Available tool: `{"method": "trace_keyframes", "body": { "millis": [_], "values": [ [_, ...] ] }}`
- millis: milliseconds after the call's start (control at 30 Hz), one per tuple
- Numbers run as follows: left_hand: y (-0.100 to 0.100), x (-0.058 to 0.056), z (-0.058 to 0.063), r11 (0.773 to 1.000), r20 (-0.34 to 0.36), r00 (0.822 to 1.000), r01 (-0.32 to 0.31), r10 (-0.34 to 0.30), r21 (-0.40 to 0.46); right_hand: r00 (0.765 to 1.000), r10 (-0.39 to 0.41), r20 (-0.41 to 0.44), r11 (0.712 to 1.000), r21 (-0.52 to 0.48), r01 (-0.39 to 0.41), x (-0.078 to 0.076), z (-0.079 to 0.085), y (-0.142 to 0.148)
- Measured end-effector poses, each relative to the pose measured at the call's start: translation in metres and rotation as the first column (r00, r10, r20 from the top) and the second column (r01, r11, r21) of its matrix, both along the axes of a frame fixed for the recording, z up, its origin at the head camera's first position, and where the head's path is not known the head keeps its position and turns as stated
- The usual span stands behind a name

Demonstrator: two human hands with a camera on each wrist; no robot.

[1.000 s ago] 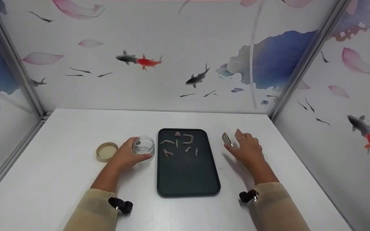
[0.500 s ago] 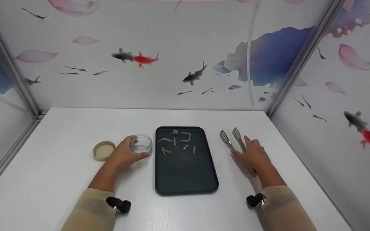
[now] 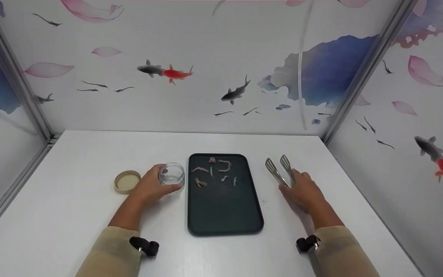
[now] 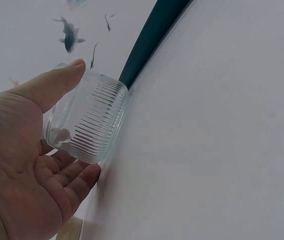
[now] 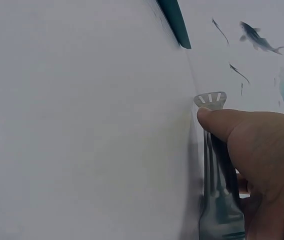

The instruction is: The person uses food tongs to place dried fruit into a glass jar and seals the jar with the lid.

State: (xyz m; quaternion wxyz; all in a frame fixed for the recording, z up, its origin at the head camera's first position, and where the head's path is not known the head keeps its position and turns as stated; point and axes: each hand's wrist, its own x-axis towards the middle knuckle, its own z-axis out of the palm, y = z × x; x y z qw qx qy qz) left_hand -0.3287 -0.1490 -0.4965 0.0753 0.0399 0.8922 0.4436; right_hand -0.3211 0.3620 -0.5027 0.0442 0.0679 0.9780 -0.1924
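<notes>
My left hand [image 3: 149, 187] holds a clear glass jar [image 3: 172, 175] upright on the table, left of the tray. In the left wrist view the thumb lies on one side of the ribbed jar [image 4: 99, 117] and the fingers curl round the other. My right hand [image 3: 307, 192] grips metal tongs [image 3: 275, 172] with slotted tips spread apart. In the right wrist view the thumb presses one arm of the tongs [image 5: 222, 215], fingers behind. Between the hands is a dark green tray [image 3: 225, 209]. Several small brownish, shrivelled strips, one of them a hooked strip [image 3: 227, 166], lie on its far half.
A round beige-gold lid [image 3: 127, 182] lies on the white table [image 3: 160, 146], just left of my left hand. White panels [image 3: 190, 104] printed with fish and petals enclose the table at the back and sides. Metal posts [image 3: 340, 111] stand at the corners.
My right hand has drawn back from over the tongs' tips toward their handle end and now grips them. My left hand stays on the jar.
</notes>
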Motion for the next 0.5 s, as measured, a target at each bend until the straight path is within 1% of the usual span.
{"method": "trace_keyframes", "body": {
  "millis": [233, 333, 500],
  "values": [
    [0.0004, 0.001, 0.0013, 1.0, 0.008, 1.0, -0.004, 0.004, 0.009, 1.0, -0.013, 0.005, 1.0, 0.005, 0.013, -0.0019, 0.0016, -0.0008],
    [0.0, 0.0015, 0.0008, 1.0, 0.009, 1.0, 0.0, 0.0, 0.008, 1.0, -0.002, -0.003, 1.0, 0.013, 0.002, -0.0024, 0.002, -0.0002],
    [-0.0007, 0.0014, -0.0009, 1.0, 0.001, 1.0, 0.007, -0.007, 0.003, 1.0, 0.0, -0.029, 1.0, -0.012, 0.0, -0.0026, 0.0017, 0.0018]
  ]
}}
